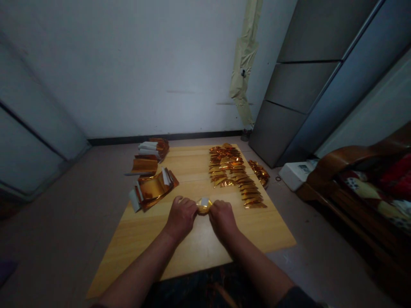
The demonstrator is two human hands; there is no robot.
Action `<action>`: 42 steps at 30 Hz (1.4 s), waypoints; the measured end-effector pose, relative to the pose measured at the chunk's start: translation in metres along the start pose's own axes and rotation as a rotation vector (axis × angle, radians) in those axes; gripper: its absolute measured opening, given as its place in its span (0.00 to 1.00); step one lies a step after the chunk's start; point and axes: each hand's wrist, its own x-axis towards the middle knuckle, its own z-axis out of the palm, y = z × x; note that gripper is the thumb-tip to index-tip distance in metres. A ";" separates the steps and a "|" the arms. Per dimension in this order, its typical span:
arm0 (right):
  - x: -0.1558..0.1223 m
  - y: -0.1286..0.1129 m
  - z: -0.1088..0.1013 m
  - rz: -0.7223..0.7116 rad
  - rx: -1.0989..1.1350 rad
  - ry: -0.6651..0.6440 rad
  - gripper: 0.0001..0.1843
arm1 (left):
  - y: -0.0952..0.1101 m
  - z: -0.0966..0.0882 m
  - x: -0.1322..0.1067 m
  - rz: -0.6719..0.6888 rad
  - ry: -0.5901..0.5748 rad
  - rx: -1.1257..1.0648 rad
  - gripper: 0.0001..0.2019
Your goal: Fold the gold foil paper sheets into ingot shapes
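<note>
Between both hands, just above the wooden table (199,239), is a small piece of gold foil paper (204,208) with a pale patch on its top. My left hand (182,215) is closed on its left end, and my right hand (224,217) grips the right end. The fingertips are partly hidden behind the knuckles. To the left lies a curled stack of gold foil sheets (152,187) with whitish backs. Rows of folded gold foil pieces (248,186) lie overlapped on the right half of the table.
More foil sheets (144,164) and a bundle (154,147) sit at the table's far left. A heap of folded foil (259,171) is beyond the right edge. A grey refrigerator (302,81), a white box (293,175) and a wooden seat (359,167) stand to the right.
</note>
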 end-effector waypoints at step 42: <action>-0.023 0.012 -0.004 -0.232 0.443 0.014 0.14 | 0.045 0.015 -0.039 -0.212 -0.029 0.078 0.18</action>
